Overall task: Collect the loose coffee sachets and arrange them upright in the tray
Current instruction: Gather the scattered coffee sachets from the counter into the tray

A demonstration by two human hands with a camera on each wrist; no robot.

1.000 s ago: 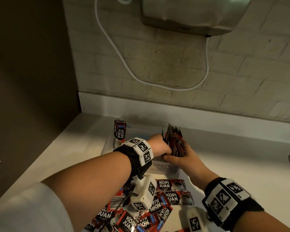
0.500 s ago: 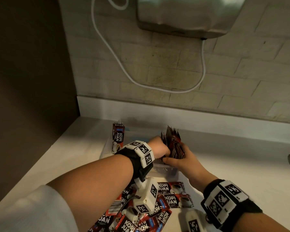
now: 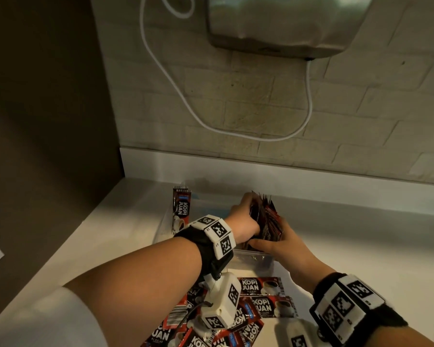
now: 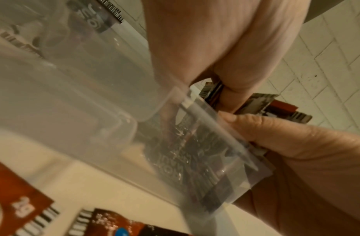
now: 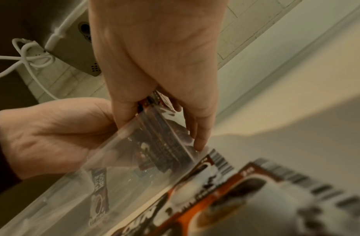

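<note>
A clear plastic tray (image 3: pixel 251 254) sits on the white counter. At its right end a bundle of red-and-black coffee sachets (image 3: pixel 268 219) stands upright. My left hand (image 3: pixel 246 216) grips the bundle's left side, fingers up near its top edge. My right hand (image 3: pixel 277 237) holds the bundle from the right, its thumb across the near side. In the left wrist view my fingers (image 4: pixel 231 95) pinch the sachets above the tray wall (image 4: pixel 98 99). The right wrist view shows the bundle (image 5: pixel 160 140) down inside the tray (image 5: pixel 134 175). One sachet (image 3: pixel 181 209) stands alone at the tray's left end.
Several loose sachets (image 3: pixel 261 289) lie flat on the counter in front of the tray, partly under my wrists. A metal hand dryer (image 3: pixel 286 21) and its white cable (image 3: pixel 186 103) hang on the brick wall behind. A dark wall closes the left side.
Both hands have stayed on the bundle at the tray's right end. My left fingers have moved up along its left side. The head view has tilted slightly.
</note>
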